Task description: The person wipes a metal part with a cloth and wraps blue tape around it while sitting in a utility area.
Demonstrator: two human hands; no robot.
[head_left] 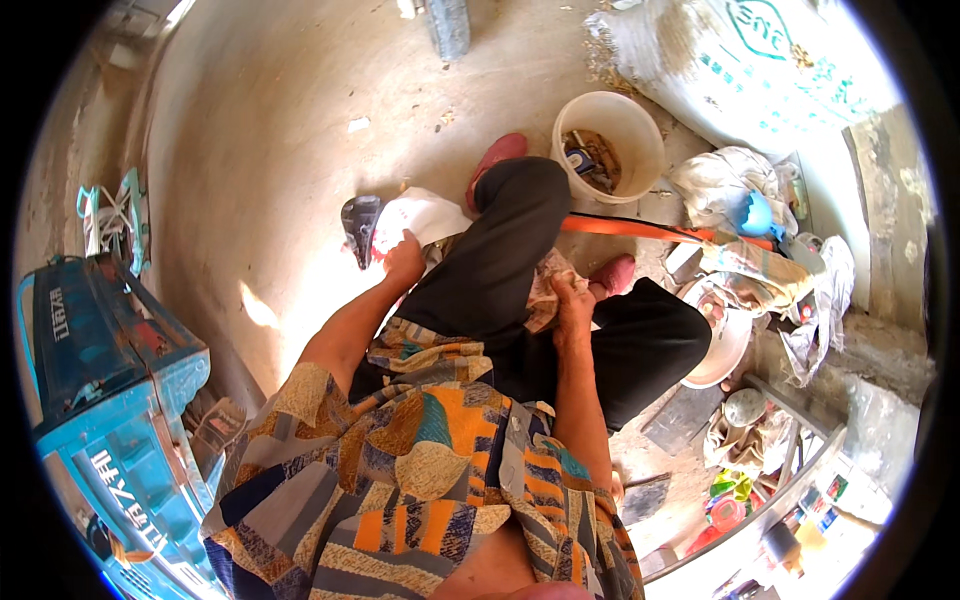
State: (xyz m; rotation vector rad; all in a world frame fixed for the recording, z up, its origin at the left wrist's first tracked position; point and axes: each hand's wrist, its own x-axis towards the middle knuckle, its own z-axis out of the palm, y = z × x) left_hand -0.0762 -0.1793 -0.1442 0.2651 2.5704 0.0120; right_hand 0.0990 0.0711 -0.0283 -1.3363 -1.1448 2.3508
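On the left, my left hand (403, 258) is closed at the edge of a white object (425, 214) whose kind I cannot make out; glare washes out part of it. A dark, glossy black piece (360, 226) adjoins its left side. Between my knees, my right hand (572, 304) is closed around a crumpled pinkish patterned cloth (543, 290). My right thumb lies on top of the cloth, and my leg hides part of it. I am seated with my knees apart, in black trousers (520, 235) and reddish shoes (497, 158).
Ahead stands a white bucket (655, 150) with odds and ends inside. A large white sack (730, 75) lies beyond it. An orange bar (625, 227) runs right towards heaped rags (755, 275) and a pale basin (735, 350). Blue tool cases (130, 420) stand at left.
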